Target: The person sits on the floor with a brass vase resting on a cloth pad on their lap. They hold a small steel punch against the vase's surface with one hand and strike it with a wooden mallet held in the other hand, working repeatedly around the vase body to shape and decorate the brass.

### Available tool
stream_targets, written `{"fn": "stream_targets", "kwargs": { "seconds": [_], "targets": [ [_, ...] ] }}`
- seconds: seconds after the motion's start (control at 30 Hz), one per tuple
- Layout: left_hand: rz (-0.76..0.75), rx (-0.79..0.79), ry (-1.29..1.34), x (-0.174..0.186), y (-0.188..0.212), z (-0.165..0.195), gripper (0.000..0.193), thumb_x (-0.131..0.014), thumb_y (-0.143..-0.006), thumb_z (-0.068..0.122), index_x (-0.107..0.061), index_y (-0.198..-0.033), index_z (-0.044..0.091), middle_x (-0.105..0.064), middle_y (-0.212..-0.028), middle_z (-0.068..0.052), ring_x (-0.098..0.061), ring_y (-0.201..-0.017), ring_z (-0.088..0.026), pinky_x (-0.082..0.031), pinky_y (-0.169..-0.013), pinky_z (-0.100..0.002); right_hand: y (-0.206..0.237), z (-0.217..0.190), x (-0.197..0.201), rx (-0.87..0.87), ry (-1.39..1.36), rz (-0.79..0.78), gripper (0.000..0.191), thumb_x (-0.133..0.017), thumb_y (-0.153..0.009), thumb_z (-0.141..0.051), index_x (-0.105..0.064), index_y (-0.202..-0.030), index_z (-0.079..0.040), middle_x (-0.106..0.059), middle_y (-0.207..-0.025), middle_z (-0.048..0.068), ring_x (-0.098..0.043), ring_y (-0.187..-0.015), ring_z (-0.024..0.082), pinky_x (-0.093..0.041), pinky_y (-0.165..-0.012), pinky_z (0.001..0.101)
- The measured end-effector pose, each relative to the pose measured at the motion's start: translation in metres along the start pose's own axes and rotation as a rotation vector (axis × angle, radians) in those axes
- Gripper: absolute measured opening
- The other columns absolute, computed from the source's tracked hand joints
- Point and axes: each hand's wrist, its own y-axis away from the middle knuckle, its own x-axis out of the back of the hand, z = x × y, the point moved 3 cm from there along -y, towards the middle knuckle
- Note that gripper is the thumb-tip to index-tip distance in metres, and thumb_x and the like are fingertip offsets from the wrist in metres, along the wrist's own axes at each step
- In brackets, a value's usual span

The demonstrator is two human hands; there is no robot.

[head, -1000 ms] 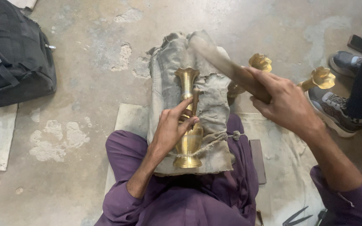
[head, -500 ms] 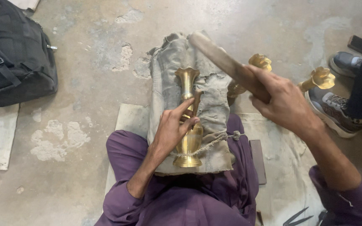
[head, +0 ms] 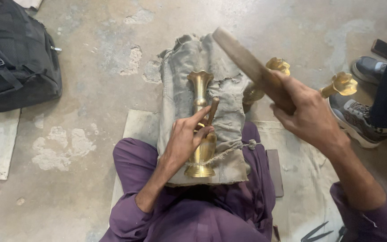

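A brass vase (head: 200,92) lies lengthwise on a grey cloth-wrapped block (head: 229,103) that rests between my purple-clad legs. My left hand (head: 185,139) presses on the vase's body and pinches a short wooden punch (head: 212,110) against it. My right hand (head: 307,114) is raised to the right and grips a long flat wooden mallet (head: 245,60), whose end hangs above the cloth block. A cord (head: 231,150) ties the vase's base to the block.
Two more brass vases, one (head: 277,66) behind the mallet and one (head: 341,84) further right, lie on the floor. Another person's shoes (head: 359,125) and dark trouser leg stand at the right edge. A black backpack (head: 16,58) sits at upper left. Shears (head: 319,233) lie at bottom right.
My right hand has lifted the mallet slightly up and to the right. My left hand keeps the punch on the vase.
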Motion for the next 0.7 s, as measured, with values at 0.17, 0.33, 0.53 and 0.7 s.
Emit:
{"fn": "stream_targets", "kwargs": {
  "seconds": [0.17, 0.33, 0.53, 0.7],
  "targets": [
    [-0.008, -0.003, -0.001, 0.0, 0.001, 0.005, 0.054, -0.076, -0.09, 0.014, -0.06, -0.141, 0.009, -0.079, -0.099, -0.015, -0.08, -0.084, -0.026, -0.062, -0.072, -0.04, 0.008, 0.001, 0.0, 0.051, 0.264, -0.088, 0.064, -0.071, -0.092, -0.015, -0.052, -0.151, -0.03, -0.073, -0.119, 0.006, -0.073, -0.082, 0.023, -0.065, -0.069, 0.0402],
    [-0.002, -0.051, -0.086, 0.001, 0.001, 0.007, 0.053, -0.079, -0.089, 0.013, -0.061, -0.139, 0.008, -0.079, -0.1, -0.015, -0.079, -0.083, -0.029, -0.061, -0.073, -0.041, 0.016, -0.003, -0.003, 0.093, 0.186, -0.084, 0.063, -0.069, -0.092, -0.014, -0.053, -0.151, -0.028, -0.073, -0.118, 0.006, -0.073, -0.087, 0.023, -0.064, -0.072, 0.0391],
    [-0.001, -0.048, -0.06, -0.001, 0.006, 0.005, 0.054, -0.077, -0.089, 0.012, -0.061, -0.141, 0.009, -0.079, -0.098, -0.015, -0.078, -0.08, -0.029, -0.06, -0.071, -0.041, 0.023, -0.008, -0.002, 0.091, 0.108, 0.037, 0.072, -0.071, -0.091, -0.017, -0.044, -0.157, -0.025, -0.07, -0.113, 0.008, -0.072, -0.088, 0.022, -0.062, -0.079, 0.0391],
    [0.004, -0.071, -0.054, -0.004, 0.007, 0.003, 0.054, -0.076, -0.09, 0.014, -0.059, -0.141, 0.011, -0.078, -0.102, -0.013, -0.079, -0.083, -0.025, -0.062, -0.07, -0.04, 0.03, -0.002, -0.005, -0.038, 0.2, -0.018, 0.068, -0.07, -0.093, -0.017, -0.046, -0.156, -0.028, -0.073, -0.112, 0.009, -0.072, -0.076, 0.022, -0.064, -0.072, 0.0382]
  ]
}}
